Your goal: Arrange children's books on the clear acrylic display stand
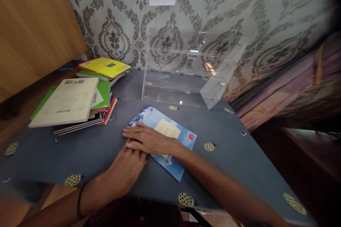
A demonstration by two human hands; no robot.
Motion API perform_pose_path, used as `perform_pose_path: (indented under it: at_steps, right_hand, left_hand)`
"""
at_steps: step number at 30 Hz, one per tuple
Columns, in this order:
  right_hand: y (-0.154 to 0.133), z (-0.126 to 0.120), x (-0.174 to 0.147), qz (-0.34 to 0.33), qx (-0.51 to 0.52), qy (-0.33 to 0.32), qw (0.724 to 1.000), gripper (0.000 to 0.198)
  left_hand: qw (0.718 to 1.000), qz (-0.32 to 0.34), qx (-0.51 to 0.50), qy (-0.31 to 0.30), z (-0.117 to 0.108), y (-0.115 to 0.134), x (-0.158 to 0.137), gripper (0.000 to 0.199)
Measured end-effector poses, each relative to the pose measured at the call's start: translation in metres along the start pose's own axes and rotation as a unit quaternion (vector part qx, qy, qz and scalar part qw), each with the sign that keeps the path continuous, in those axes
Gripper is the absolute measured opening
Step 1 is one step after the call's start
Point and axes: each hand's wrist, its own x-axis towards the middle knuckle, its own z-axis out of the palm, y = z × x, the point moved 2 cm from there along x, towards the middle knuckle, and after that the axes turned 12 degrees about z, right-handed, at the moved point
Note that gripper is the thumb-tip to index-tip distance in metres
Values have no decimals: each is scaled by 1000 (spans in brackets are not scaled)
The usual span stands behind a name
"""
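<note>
A light-blue booklet (186,142) with a cream panel lies flat and slanted on the cloth-covered table. Across its left part rests my right hand (153,140), palm down, with fingers stretched out. My left hand (130,166) lies at the booklet's lower left edge. Its fingertips are partly hidden beneath my right hand, but the visible fingers look laid flat. Neither hand grips anything that I can see.
To the left, several books are stacked, a cream one (71,101) on top. Behind them is a pile topped by a yellow book (106,65). A clear acrylic rack (213,92) stands at the back, before the patterned wall. Pineapple prints dot the grey tablecloth (229,170).
</note>
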Motion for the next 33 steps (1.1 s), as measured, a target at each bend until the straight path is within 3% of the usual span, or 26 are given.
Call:
perform_pose_path:
  at_steps: [3,9,16,22,27,30,33]
  right_hand:
    - [6,-2,1,-5,1,19,1000,49]
    - [32,-5,3,74,-23,90,993,54]
    - [65,-13,3,150,-40,143,977,55]
    - [79,-11,2,195,-43,174,964,57]
    - [89,-25,-2,175,81,165,967,54]
    - [102,-37,-12,177,208,216,937,52]
    - [111,-43,-35,200,261,278,902,51]
  left_hand:
    - [1000,3,-3,8,-5,-4,2,32]
    - [997,-12,35,60,7,-7,4,44]
    - [995,33,65,61,16,-14,0,46]
    - [995,26,55,81,17,-15,-1,43]
    - [995,7,-14,96,-2,-28,9,34]
    - [994,-5,-55,97,-6,-50,24,36]
    - [993,-7,-71,96,2,-72,41,48]
